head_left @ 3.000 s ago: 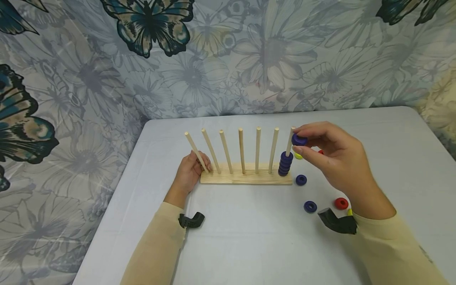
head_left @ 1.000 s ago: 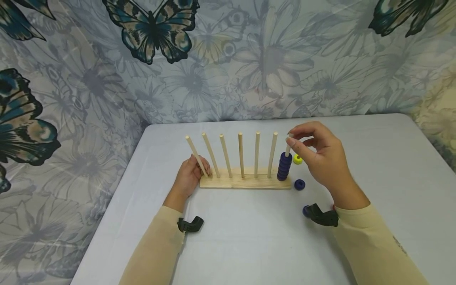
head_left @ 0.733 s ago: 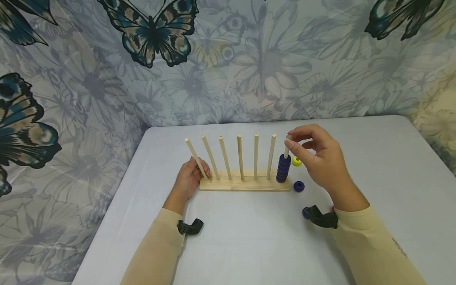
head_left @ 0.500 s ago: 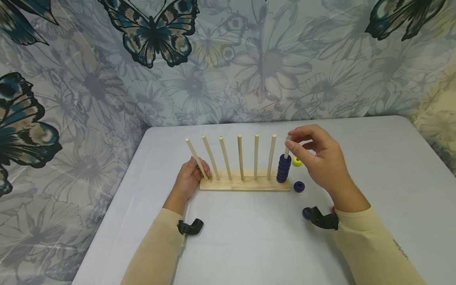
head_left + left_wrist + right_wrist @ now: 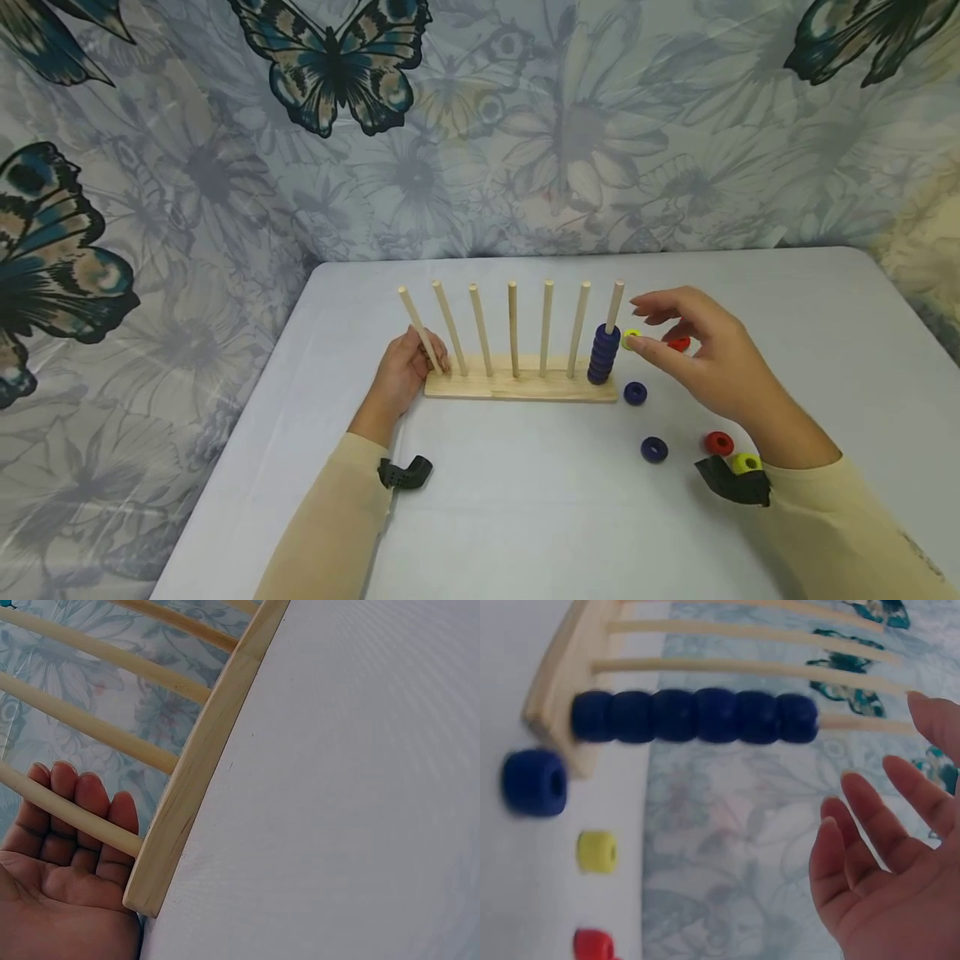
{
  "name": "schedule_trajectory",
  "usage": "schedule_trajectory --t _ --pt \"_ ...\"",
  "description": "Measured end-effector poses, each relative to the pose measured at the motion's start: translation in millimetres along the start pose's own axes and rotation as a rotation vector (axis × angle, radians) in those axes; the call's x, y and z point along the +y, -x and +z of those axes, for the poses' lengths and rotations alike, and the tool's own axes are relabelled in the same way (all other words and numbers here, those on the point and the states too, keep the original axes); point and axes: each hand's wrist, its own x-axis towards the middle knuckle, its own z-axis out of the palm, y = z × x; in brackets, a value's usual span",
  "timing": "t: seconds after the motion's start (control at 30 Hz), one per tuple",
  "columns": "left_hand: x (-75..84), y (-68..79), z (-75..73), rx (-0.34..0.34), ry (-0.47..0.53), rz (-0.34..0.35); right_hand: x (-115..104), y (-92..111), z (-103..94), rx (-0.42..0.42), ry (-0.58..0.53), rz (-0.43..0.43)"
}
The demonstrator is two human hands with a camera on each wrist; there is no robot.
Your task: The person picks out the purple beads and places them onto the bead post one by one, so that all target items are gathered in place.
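A wooden peg rack stands on the table with a row of upright pegs. Several dark blue beads are stacked on its right-end peg, and the other pegs are bare. At the rack's left end, my left hand holds the base; in the left wrist view its fingers curl behind the end peg, and the thumb is hidden. My right hand hovers just right of the stacked peg, fingers spread and nothing between them. The right wrist view shows the blue bead stack apart from its fingertips.
Loose beads lie right of the rack: a blue one, another blue one, a red one, a yellow one by the right wrist, a yellow one and a red one behind the hand. Patterned cloth backs the table.
Three seconds ago my right hand held a blue bead at the right-end peg; now that bead is on the stack. The hand has let go of the peg top and moved right. The left hand stays.
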Motion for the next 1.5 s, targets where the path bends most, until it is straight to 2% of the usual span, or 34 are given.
schedule_trajectory --t 0.27,0.53,0.83,0.97,1.17,1.3,1.4,1.5 --pt "-1.8 -2.8 5.8 -0.003 -0.007 -0.003 27.6 30.8 -15.8 -0.111 0.081 0.096" --pt "-4.2 -1.6 5.9 0.011 0.001 0.003 52.0 60.7 -29.6 -0.191 0.048 0.193" --pt "-6.3 3.5 5.5 0.008 0.007 -0.02 71.9 88.5 -28.1 -0.341 0.034 0.308" --pt "-7.0 3.6 3.5 0.02 0.007 -0.022 81.5 96.5 -25.5 -0.398 -0.01 0.29" --pt "-7.7 -6.1 3.3 0.011 0.009 -0.009 91.8 97.2 -27.5 -0.404 -0.074 0.208" --pt "-7.6 -7.9 3.2 0.013 0.001 -0.012 90.7 98.3 -25.1 -0.469 -0.116 0.16" --pt "-5.7 -4.9 2.3 0.021 -0.015 -0.013 87.7 98.3 -19.9 -0.538 -0.104 0.136" --pt "-3.3 -2.5 0.6 0.027 -0.029 -0.01 84.8 95.0 -14.5 -0.568 -0.059 0.12"
